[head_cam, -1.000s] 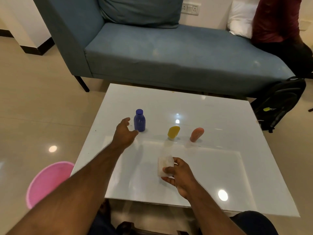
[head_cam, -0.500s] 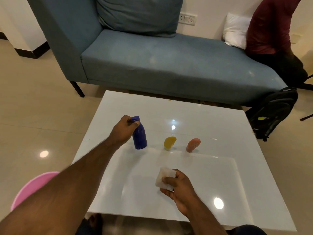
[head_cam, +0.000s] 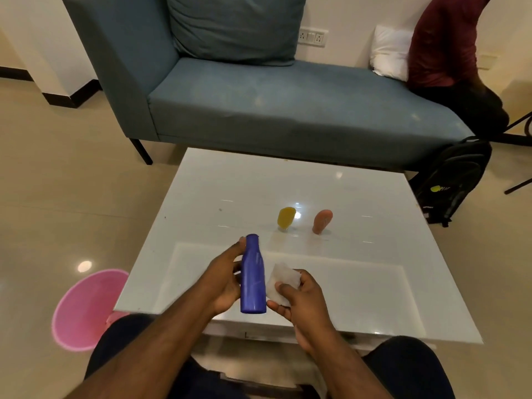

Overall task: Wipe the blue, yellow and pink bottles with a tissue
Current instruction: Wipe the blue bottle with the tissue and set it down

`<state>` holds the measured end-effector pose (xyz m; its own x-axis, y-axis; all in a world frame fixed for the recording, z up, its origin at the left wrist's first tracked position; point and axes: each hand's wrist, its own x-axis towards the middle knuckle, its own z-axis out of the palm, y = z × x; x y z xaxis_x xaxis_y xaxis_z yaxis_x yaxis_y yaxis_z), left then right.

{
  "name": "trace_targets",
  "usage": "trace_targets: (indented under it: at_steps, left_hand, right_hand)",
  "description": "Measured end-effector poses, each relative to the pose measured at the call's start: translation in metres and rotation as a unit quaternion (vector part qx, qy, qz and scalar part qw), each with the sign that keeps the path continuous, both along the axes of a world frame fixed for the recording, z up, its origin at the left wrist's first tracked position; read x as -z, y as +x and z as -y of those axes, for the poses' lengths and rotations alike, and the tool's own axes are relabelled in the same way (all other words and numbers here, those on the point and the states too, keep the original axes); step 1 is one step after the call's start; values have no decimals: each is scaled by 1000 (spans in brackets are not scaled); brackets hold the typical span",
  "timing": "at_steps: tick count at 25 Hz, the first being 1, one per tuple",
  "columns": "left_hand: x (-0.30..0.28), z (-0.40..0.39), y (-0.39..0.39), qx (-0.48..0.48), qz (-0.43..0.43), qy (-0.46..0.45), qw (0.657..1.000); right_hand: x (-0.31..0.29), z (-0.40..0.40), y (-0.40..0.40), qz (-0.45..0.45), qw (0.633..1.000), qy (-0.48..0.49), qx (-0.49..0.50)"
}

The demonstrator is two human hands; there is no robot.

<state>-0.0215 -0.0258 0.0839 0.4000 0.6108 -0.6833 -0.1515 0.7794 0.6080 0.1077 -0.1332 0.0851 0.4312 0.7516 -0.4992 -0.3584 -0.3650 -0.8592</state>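
Observation:
My left hand (head_cam: 223, 279) grips the blue bottle (head_cam: 252, 279) upright, lifted over the near part of the white table (head_cam: 359, 298). My right hand (head_cam: 299, 298) holds a white tissue (head_cam: 280, 282) right beside the bottle's right side, touching it or nearly so. The yellow bottle (head_cam: 286, 218) and the pink bottle (head_cam: 322, 221) stand side by side farther back on the table, untouched.
A pink bin (head_cam: 86, 309) sits on the floor at the table's near left. A blue-grey sofa (head_cam: 259, 105) runs behind the table, with a person (head_cam: 449, 61) seated at its right end. A black backpack (head_cam: 452, 180) leans at the table's far right.
My left hand took hold of the blue bottle, lifted it off the table and drew it toward me. My right hand raised the tissue to the bottle's side.

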Motion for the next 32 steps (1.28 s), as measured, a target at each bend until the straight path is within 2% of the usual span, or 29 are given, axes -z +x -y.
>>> trace_targets:
  at_steps: [4,7,10,12,17,20,22,25,28,32]
  left_hand:
    - [-4,36,-10,-18,62,-22,998]
    - [-3,55,-15,-38,91,-24,995]
    - [-7,63,-18,-50,123,-35,990]
    - [-10,66,-22,-53,144,-50,987]
    - [-11,68,-27,-36,172,-66,982]
    - [-11,70,-25,-17,159,-57,986]
    - [-10,71,-24,-19,150,-49,987]
    - [-5,69,-22,-30,144,-33,989]
    - [1,67,-21,-55,138,-26,989]
    - [7,68,-21,-57,144,-3,988]
  right_hand:
    - [-11,15,-4,-16,1000,21,-4]
    - [-21,22,-5,20,999,22,-26]
    - [-33,28,-2,89,993,22,-71]
    - [-40,31,7,171,981,17,-90]
    - [-54,23,27,398,915,66,-18]
    - [-64,6,15,496,858,122,-56]
    - [-62,-2,4,526,831,127,-129]
    - [-54,-6,-12,561,794,66,-224]
    - [-46,12,-30,578,773,66,-254]
    - [-48,17,-30,580,764,74,-272]
